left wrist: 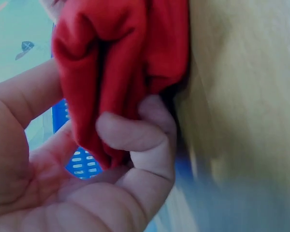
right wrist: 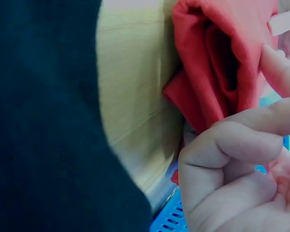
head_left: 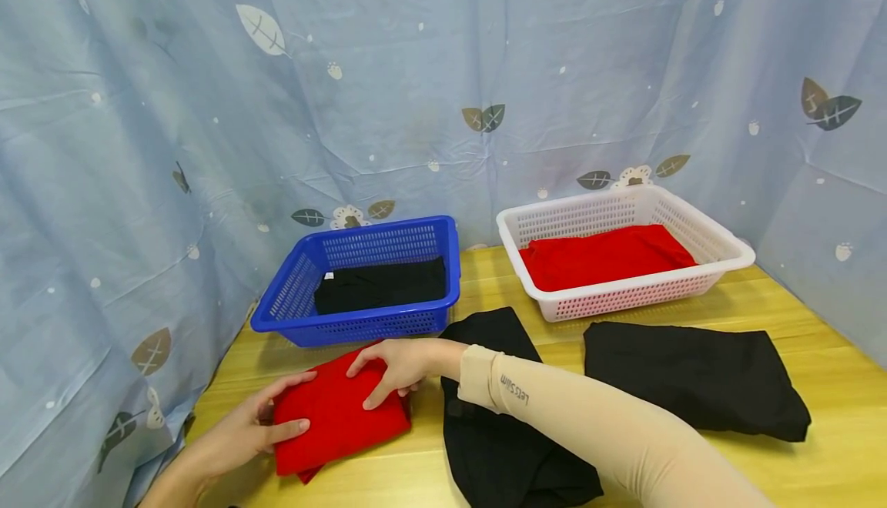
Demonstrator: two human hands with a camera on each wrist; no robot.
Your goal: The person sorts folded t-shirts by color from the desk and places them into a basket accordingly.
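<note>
A folded red garment (head_left: 339,416) lies at the front left of the wooden table, its layers bunched along the edges. My left hand (head_left: 239,427) grips its left side, thumb on top; in the left wrist view curled fingers (left wrist: 140,140) reach under the folds. On the far right side my right hand (head_left: 398,365) holds the same garment, with thumb and forefinger on top. The right wrist view shows other fingers (right wrist: 208,159) curled beneath its edge. The garment's underside is hidden.
Behind the hands stands a blue basket (head_left: 374,319) with black cloth (head_left: 381,285) inside. A white basket (head_left: 630,300) with red cloth (head_left: 603,258) is at the back right. One loose black garment (head_left: 499,446) lies under the right forearm, and a folded black garment (head_left: 693,377) lies farther right.
</note>
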